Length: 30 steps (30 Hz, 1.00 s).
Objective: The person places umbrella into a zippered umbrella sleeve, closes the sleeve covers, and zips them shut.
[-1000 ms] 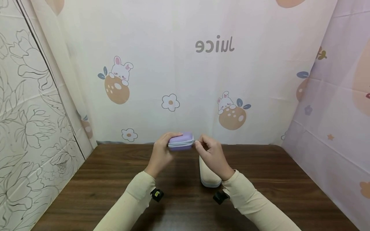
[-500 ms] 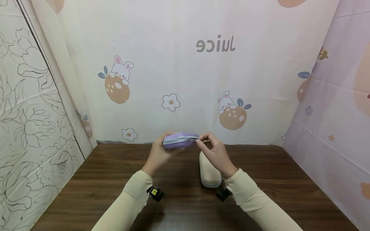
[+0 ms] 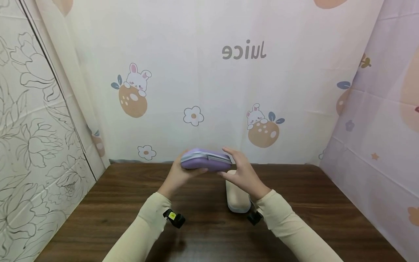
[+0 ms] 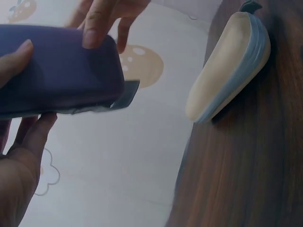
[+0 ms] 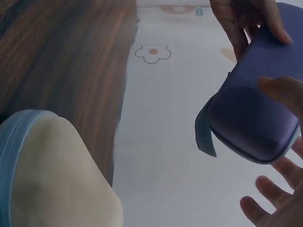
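Note:
A purple zippered case [image 3: 209, 165] with a pale zipper band is held up above the far edge of the table. My left hand [image 3: 178, 174] grips its left end, thumb on the underside. Around the right end, my right hand [image 3: 243, 174] is spread, its thumb near or touching the underside; in the right wrist view its fingers [image 5: 270, 189] are apart and loosely extended. A small fabric tab [image 5: 204, 132] sticks out from the purple case's zipper side. Below the right hand lies a cream case [image 3: 238, 196] with a grey-blue zipper band, partly hidden by that hand.
The dark wooden table [image 3: 203, 233] stretches under both forearms. A printed curtain [image 3: 209, 83] hangs just behind its far edge, with more patterned cloth at both sides. A black wrist camera [image 3: 175, 218] sits on the left sleeve.
The right fingers let go of the zipper end and now spread around the case's right end. The purple case has turned and shifted slightly left, showing its long zipper side.

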{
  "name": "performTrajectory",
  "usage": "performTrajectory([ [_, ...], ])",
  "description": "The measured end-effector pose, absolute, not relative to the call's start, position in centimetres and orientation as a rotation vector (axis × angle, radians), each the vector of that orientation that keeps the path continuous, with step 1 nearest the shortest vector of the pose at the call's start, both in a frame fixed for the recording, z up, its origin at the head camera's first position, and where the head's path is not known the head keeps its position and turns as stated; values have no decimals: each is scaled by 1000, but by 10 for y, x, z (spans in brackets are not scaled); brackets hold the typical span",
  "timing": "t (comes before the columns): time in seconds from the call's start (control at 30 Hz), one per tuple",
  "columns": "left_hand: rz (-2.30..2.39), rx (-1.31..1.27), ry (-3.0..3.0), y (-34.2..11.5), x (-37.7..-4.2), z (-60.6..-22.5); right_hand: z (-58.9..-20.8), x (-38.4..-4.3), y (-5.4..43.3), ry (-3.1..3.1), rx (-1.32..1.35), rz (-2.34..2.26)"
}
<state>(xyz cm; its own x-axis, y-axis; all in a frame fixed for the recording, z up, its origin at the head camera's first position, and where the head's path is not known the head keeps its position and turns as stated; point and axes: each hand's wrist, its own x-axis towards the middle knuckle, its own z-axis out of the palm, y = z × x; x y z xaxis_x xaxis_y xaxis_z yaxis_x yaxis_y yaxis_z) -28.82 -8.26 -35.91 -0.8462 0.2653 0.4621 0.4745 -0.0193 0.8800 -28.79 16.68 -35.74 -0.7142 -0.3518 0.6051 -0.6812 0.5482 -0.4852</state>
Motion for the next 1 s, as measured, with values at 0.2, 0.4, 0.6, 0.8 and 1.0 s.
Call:
performTrajectory([
  [0.2,-2105,-936,-2001,-86,-294,-366,-357,-290,170,-2431,855,1085],
  [0.4,-2038,-873,-2082,-88,-294,-365,-357,-289,173,-2439,843,1044],
  [0.6,-1824,-721,-2212,-91,-292,-358,-359,-288,174,-2396,781,1027],
  [0.8,-1561,-793,-2181,-94,-295,-357,-360,-287,177,-2334,756,984],
  [1.0,-1234,-908,-2095,-95,-300,-360,-360,-287,177,-2300,746,908],
])
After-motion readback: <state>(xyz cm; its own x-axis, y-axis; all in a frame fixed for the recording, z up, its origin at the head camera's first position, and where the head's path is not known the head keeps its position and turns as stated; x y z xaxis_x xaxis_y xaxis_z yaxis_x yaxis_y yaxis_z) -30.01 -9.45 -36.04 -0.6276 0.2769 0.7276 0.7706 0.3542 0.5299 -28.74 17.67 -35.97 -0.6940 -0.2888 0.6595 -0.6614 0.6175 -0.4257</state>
